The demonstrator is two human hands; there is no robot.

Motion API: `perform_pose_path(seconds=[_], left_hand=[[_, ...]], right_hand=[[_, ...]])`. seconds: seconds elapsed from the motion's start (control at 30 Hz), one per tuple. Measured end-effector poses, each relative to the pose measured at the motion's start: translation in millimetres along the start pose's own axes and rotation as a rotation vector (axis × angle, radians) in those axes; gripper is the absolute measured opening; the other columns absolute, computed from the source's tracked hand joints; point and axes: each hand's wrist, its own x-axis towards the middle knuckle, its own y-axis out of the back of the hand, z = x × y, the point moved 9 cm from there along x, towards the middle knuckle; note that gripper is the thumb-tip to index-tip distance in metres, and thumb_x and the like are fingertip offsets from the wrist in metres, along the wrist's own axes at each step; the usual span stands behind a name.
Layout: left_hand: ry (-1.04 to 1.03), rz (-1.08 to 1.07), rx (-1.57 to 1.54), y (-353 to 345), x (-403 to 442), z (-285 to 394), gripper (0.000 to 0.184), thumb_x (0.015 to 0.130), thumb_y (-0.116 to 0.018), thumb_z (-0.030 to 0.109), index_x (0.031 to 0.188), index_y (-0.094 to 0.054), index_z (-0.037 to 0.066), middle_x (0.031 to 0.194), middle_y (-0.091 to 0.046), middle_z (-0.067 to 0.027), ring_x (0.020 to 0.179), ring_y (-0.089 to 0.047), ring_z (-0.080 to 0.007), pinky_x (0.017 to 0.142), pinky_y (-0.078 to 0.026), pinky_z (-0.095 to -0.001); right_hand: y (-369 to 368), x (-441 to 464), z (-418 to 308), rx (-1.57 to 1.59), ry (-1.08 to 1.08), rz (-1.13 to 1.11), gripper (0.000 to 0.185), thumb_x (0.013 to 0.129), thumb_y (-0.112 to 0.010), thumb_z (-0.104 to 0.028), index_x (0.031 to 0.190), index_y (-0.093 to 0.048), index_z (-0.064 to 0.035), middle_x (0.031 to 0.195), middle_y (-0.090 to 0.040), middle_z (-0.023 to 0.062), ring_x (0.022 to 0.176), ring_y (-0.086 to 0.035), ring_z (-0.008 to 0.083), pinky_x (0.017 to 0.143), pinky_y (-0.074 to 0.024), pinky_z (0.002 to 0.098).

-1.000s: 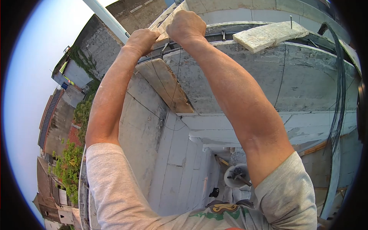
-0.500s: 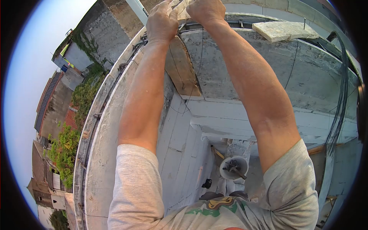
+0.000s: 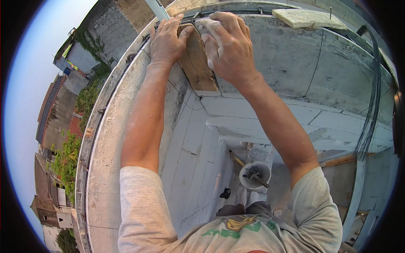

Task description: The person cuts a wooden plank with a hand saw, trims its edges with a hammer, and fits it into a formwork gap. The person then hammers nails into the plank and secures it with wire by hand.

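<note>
My left hand [image 3: 168,44] lies with its fingers spread on the top of the wall panels at the corner. Its thumb reaches onto the upper end of a narrow wooden board [image 3: 196,67], which stands upright in the corner between two grey panels. To the right of the board is my right hand [image 3: 231,50], dusty, with bent fingers and the thumb drawn in. Whatever may be inside its grip is hidden. A thin dark wire [image 3: 190,105] hangs in a loop by the board's lower end.
A grey panel [image 3: 274,59] curves away to the right, with a pale slab [image 3: 310,19] on its top edge. Dark wires [image 3: 371,105] hang at the right. Far below, a bucket [image 3: 255,175] holding tools stands near my feet. Houses and trees lie beyond the left wall [image 3: 105,185].
Both hands have come down and nearer from the top edge of the view. The pale piece between them no longer shows there. My left hand now rests by the board's top.
</note>
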Motion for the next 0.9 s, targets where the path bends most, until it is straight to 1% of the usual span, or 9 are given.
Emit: perform_pose_path(seconds=[0.2, 0.33, 0.37, 0.47, 0.5, 0.53, 0.6, 0.73, 0.9], left_hand=[[-0.147, -0.114, -0.015, -3, -7, 7, 0.067, 0.080, -0.062, 0.060, 0.136, -0.050, 0.023, 0.135, -0.053, -0.0090, 0.126, -0.047, -0.0284, 0.109, -0.031, -0.0438], [-0.196, -0.157, -0.065, 12, 3, 17, 0.049, 0.079, -0.072, 0.028, 0.122, -0.056, 0.012, 0.111, -0.060, -0.0194, 0.106, -0.058, -0.0351, 0.093, -0.047, -0.0423], [-0.033, -0.303, -0.159, 0, 6, 4, 0.064, 0.066, -0.081, 0.021, 0.124, -0.054, 0.010, 0.123, -0.054, -0.0174, 0.118, -0.050, -0.0332, 0.102, -0.039, -0.0394], [-0.107, -0.273, -0.076, -4, 10, 3, 0.064, 0.071, -0.078, 0.025, 0.128, -0.052, 0.011, 0.120, -0.056, -0.0192, 0.116, -0.051, -0.0349, 0.101, -0.041, -0.0406], [0.065, -0.320, -0.033, 7, 7, 10, 0.064, 0.072, -0.078, 0.026, 0.129, -0.051, 0.011, 0.124, -0.053, -0.0195, 0.120, -0.049, -0.0348, 0.103, -0.040, -0.0397], [0.232, -0.380, 0.004, 12, -2, 20, 0.065, 0.073, -0.077, 0.026, 0.130, -0.051, 0.011, 0.128, -0.051, -0.0199, 0.125, -0.046, -0.0348, 0.104, -0.039, -0.0388], [-0.055, -0.031, -0.109, -3, -25, -4, 0.065, 0.083, -0.068, 0.047, 0.135, -0.049, 0.012, 0.133, -0.052, -0.0128, 0.125, -0.048, -0.0278, 0.105, -0.038, -0.0388], [0.452, 0.115, -0.448, -13, -141, 11, 0.057, 0.089, -0.062, 0.042, 0.128, -0.052, 0.001, 0.130, -0.054, -0.0156, 0.124, -0.050, -0.0279, 0.102, -0.041, -0.0393], [0.359, -0.148, -0.203, -86, -236, 53, 0.064, 0.089, -0.062, 0.043, 0.130, -0.048, -0.004, 0.134, -0.048, -0.0217, 0.128, -0.044, -0.0336, 0.104, -0.038, -0.0417]], right_hand=[[57, -252, -21, 0.255, -0.468, -0.590, 0.036, 0.072, -0.068, 0.001, 0.105, -0.057, -0.0064, 0.110, -0.054, 0.0142, 0.104, -0.054, 0.0346, 0.088, -0.0434, 0.0434], [138, -488, -22, 0.038, -0.907, -1.122, 0.034, 0.077, -0.066, -0.014, 0.108, -0.059, -0.0018, 0.114, -0.054, 0.0200, 0.102, -0.056, 0.0411, 0.085, -0.0482, 0.0466], [167, -525, -29, -0.021, -0.987, -1.250, 0.035, 0.077, -0.066, -0.016, 0.108, -0.061, -0.0019, 0.115, -0.055, 0.0207, 0.104, -0.056, 0.0402, 0.087, -0.0483, 0.0464], [230, -591, -27, -0.112, -1.229, -1.548, 0.034, 0.077, -0.066, -0.019, 0.107, -0.063, -0.0025, 0.114, -0.056, 0.0219, 0.106, -0.058, 0.0381, 0.090, -0.0485, 0.0463], [258, -611, -33, -0.133, -1.332, -1.642, 0.033, 0.077, -0.066, -0.020, 0.106, -0.064, -0.0029, 0.113, -0.057, 0.0221, 0.106, -0.058, 0.0374, 0.090, -0.0486, 0.0463], [277, -632, -29, -0.177, -1.332, -1.633, 0.031, 0.078, -0.065, -0.020, 0.104, -0.065, -0.0031, 0.113, -0.058, 0.0223, 0.104, -0.059, 0.0379, 0.089, -0.0491, 0.0467], [309, -651, -15, -0.247, -1.465, -1.642, 0.026, 0.079, -0.062, -0.019, 0.100, -0.066, -0.0032, 0.115, -0.058, 0.0234, 0.103, -0.060, 0.0390, 0.087, -0.0503, 0.0472], [342, -690, 29, -0.366, -1.496, -1.651, 0.027, 0.081, -0.059, -0.022, 0.099, -0.065, -0.0040, 0.105, -0.064, 0.0229, 0.100, -0.061, 0.0398, 0.086, -0.0501, 0.0476], [329, -747, 75, -0.384, -1.469, -1.655, 0.025, 0.083, -0.056, -0.024, 0.097, -0.066, -0.0056, 0.101, -0.065, 0.0222, 0.097, -0.062, 0.0403, 0.085, -0.0497, 0.0476]])
